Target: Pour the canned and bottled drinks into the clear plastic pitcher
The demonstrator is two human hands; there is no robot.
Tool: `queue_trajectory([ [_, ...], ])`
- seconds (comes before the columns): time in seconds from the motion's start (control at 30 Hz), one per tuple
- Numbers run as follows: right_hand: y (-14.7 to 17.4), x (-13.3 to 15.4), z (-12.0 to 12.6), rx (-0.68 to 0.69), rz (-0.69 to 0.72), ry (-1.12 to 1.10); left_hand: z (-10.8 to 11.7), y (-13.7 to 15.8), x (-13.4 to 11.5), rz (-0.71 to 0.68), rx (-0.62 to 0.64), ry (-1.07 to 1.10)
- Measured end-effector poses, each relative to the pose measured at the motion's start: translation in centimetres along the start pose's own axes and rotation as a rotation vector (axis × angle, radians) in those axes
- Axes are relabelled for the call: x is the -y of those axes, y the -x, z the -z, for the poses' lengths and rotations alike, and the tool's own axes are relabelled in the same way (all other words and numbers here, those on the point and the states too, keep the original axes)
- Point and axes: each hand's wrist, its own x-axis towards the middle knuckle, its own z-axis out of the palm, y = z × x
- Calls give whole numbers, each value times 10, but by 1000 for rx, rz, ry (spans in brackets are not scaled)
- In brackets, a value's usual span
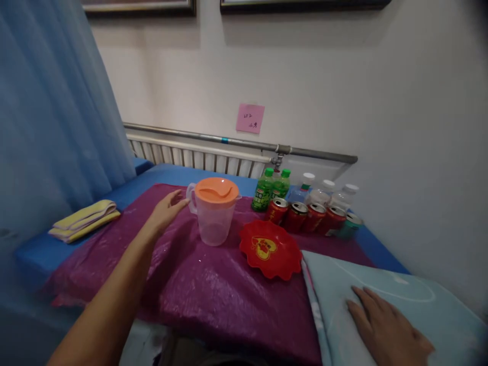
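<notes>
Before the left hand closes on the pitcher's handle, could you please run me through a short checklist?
1. Left hand open, at the handle: ok.
2. Clear plastic pitcher upright on the purple cover: ok.
3. Orange lid seated: looks ok.
4. Contents: looks empty, cannot tell for sure.
5. Red dish apart from the pitcher: ok.
6. Right hand flat on the pale blue cloth, away from the cans: ok.
</notes>
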Motion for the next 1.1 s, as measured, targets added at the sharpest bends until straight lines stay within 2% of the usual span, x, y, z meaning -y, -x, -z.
queue_trajectory([
  [0.13, -6, 19, 26, 7, -167, -161, -23, -17, 9, -30, 99, 252],
  [0.23, -8, 61, 58, -56, -98, -365, -40, -29, 25, -34, 35, 364],
  [0.3, -10, 101, 82, -42, 20, -439, -52, -34, 34, -32, -8, 416],
  [0.37, -17, 146, 107, -62, 208, -500, -63, -36, 38, -23, -16, 455],
  [0.43, -30, 193, 129, -198, 405, -551, -70, -35, 38, -15, -17, 477],
  [0.5, -50, 240, 146, -253, 575, -569, -73, -33, 35, -9, -29, 486],
  [0.6, -83, 302, 156, -133, 790, -552, -74, -30, 32, -7, -55, 480],
  [0.7, -106, 348, 150, 21, 844, -369, -75, -29, 34, -12, -83, 471],
  [0.8, -118, 375, 141, 155, 837, -261, -77, -29, 39, -6, -104, 473],
  [0.93, -129, 385, 134, 318, 906, -285, -81, -31, 42, 10, -132, 473],
  [1.1, -136, 376, 129, 309, 1023, -330, -87, -32, 44, 31, -182, 463],
])
